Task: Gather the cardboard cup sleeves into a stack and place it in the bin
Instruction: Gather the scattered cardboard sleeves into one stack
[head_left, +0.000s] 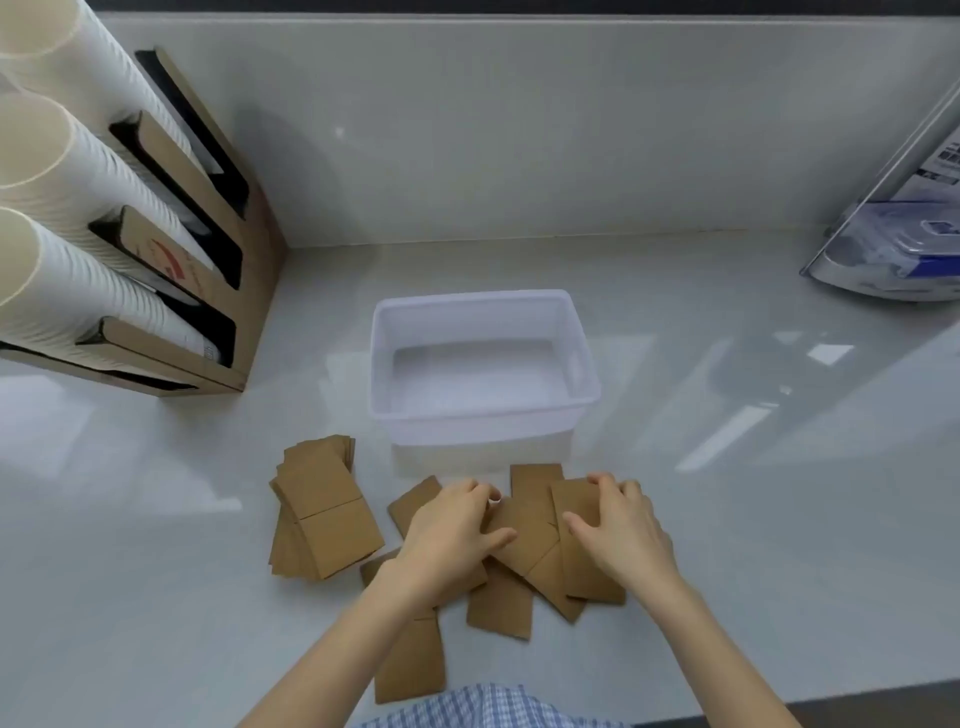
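Brown cardboard cup sleeves lie flat on the white counter in front of a translucent white bin (582, 358), which holds nothing. A loose stack of sleeves (324, 512) sits at the left. Several scattered sleeves (524, 525) overlap in the middle, and one sleeve (410, 657) lies nearest me. My left hand (449, 530) rests palm-down on the scattered sleeves, its fingers curled over their edges. My right hand (621, 525) presses with spread fingers on the rightmost sleeve (574, 499). Neither hand has lifted a sleeve.
A cardboard organiser (234, 291) with long stacks of white paper cups (67, 187) stands at the left against the wall. A clear stand with blue-and-white packaging (893, 249) sits at the far right. The counter's front edge (831, 699) runs by my checked shirt.
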